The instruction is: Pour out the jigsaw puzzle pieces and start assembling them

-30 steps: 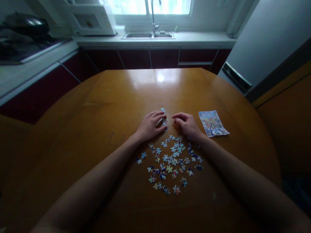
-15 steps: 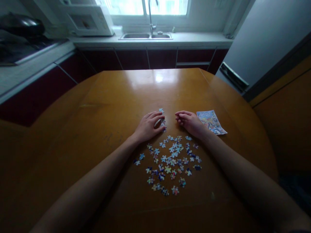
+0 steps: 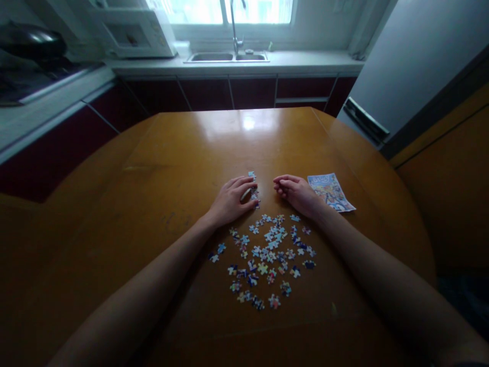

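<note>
**Fingertips meet at the strip of joined pieces**

The left hand lies palm down on the table. Its fingers are loosely spread and bent, and the tips rest on and beside the strip of joined pieces. It looks to be steadying the strip rather than pinching it, and nothing is lifted. The right hand rests just across from it, fingers curled in with the tips gathered toward the thumb. Whether a piece sits between them is too small and dim to tell. A narrow gap of bare wood separates the fingertips of the two hands.

Judging by this, the work is at the fitting stage: a few pieces are locked together in the strip, while most lie apart. The loose pieces are scattered on the near side of the strip, between the two forearms. Adding to the strip would call for a light pinch on one piece with its tab turned to match. The left fingers would need to hold the strip flat so it does not slide on the glossy top.

A colourful picture sheet lies just beside the right hand, on its outer side. Beyond the table's far edge a sink sits under a bright window. A microwave stands to its left, and a grey fridge stands at the right.
</note>
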`<state>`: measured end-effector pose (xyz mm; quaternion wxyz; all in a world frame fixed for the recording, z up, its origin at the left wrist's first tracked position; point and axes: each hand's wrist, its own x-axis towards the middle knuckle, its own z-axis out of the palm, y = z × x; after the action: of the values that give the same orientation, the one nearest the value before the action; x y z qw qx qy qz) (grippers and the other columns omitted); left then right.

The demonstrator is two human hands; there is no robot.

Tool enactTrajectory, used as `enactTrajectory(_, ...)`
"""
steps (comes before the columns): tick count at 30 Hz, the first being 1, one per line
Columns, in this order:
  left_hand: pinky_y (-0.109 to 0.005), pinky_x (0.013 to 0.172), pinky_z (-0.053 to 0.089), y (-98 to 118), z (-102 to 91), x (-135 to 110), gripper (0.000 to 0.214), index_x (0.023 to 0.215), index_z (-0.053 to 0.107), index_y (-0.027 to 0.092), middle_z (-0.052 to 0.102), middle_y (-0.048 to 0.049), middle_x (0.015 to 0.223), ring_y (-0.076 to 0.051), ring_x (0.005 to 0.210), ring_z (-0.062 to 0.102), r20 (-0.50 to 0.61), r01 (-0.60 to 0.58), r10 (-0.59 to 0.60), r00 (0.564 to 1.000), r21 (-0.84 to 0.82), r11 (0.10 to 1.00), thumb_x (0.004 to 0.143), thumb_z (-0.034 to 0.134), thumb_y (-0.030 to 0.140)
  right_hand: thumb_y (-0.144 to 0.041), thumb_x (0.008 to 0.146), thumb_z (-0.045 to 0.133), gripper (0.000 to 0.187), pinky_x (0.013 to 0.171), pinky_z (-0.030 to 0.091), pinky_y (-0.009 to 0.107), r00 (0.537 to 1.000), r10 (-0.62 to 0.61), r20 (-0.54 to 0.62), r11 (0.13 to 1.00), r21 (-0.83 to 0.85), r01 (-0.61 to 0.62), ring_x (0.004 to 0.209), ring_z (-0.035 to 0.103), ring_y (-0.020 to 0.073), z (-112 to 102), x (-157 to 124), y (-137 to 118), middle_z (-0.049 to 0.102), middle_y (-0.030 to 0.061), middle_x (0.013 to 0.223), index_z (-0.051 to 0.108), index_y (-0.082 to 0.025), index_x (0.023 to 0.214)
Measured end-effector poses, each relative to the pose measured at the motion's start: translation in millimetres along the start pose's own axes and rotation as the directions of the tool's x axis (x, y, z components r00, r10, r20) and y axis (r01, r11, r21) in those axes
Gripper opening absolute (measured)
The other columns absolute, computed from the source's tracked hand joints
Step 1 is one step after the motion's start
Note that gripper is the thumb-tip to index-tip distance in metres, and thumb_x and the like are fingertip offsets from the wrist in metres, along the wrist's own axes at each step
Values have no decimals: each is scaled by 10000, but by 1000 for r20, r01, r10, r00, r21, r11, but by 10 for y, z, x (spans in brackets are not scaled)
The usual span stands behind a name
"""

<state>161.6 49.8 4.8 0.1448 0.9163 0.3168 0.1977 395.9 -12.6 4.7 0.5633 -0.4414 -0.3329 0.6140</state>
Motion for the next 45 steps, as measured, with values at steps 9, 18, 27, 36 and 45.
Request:
enactTrajectory(9, -472, 1170, 366, 6, -6, -1, 411, 1277, 626, 270, 574, -45, 1431, -259, 1350, 486, 7, 13, -13, 1000, -7, 1000, 904, 637, 440, -195, 793, 640, 69, 587, 390, 293, 1000, -17, -21, 999, -29, 16, 657, 511, 127, 6, 9, 17, 650, 59, 801, 704, -186, 818)
enactTrajectory(18, -468, 1167, 370, 27, -28, 2, 409, 1269, 633, 256, 583, -52, 1422, -259, 1346, 490, 6, 15, -15, 1000, -16, 1000, 900, 642, 432, -260, 740, 687, 102, 572, 395, 280, 1000, -11, -14, 999, -37, 10, 664, 508, 132, 14, 0, 3, 655, 52, 793, 705, -196, 816)
enactTrajectory(27, -470, 1169, 365, 11, -14, -6, 410, 1276, 626, 272, 573, -47, 1433, -259, 1353, 484, 4, 12, -12, 1000, -11, 1000, 904, 634, 442, -240, 750, 680, 78, 576, 392, 295, 1000, -17, -16, 999, -37, 17, 655, 508, 132, 17, -3, 2, 647, 54, 790, 701, -198, 813)
enactTrajectory(36, -475, 1170, 366, 29, -32, 2, 409, 1273, 623, 272, 577, -47, 1428, -257, 1346, 491, 16, 16, -16, 1000, -20, 1000, 904, 634, 447, -229, 761, 677, 53, 567, 383, 294, 1000, -25, -11, 999, -25, 25, 651, 494, 134, 10, 8, 19, 643, 56, 782, 710, -202, 793)
enactTrajectory(45, -483, 1166, 368, 17, -19, 4, 418, 1283, 619, 271, 574, -50, 1431, -261, 1346, 489, 15, 19, -19, 1000, -18, 1000, 903, 635, 446, -219, 781, 657, 58, 576, 382, 299, 1000, -21, -11, 999, -45, 21, 648, 498, 128, 16, 0, 10, 640, 51, 789, 703, -197, 808)
